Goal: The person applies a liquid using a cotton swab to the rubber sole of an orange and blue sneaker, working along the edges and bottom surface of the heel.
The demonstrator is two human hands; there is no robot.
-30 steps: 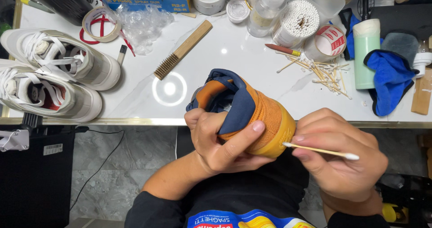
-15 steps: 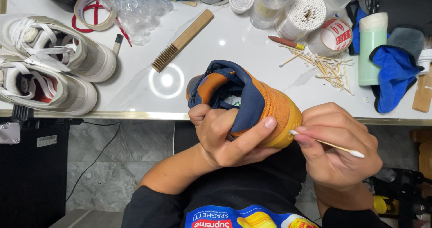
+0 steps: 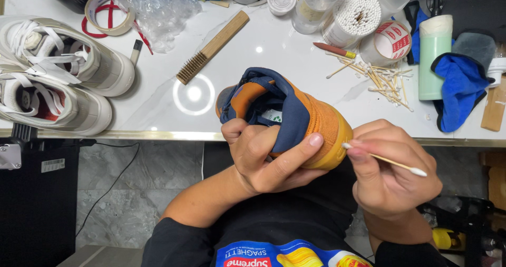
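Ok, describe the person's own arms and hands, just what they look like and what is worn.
Both are bare: the left hand and the right hand wear no gloves, rings or watch that can be seen. The nails are short and plain. Black sleeves are pushed up near the elbows, leaving the forearms uncovered. The black top has a bright blue, yellow and red print across the chest.

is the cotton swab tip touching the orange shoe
Touching. The head view shows the near tip of the cotton swab, pinched in the right hand, pressed against the sole edge of the orange shoe.
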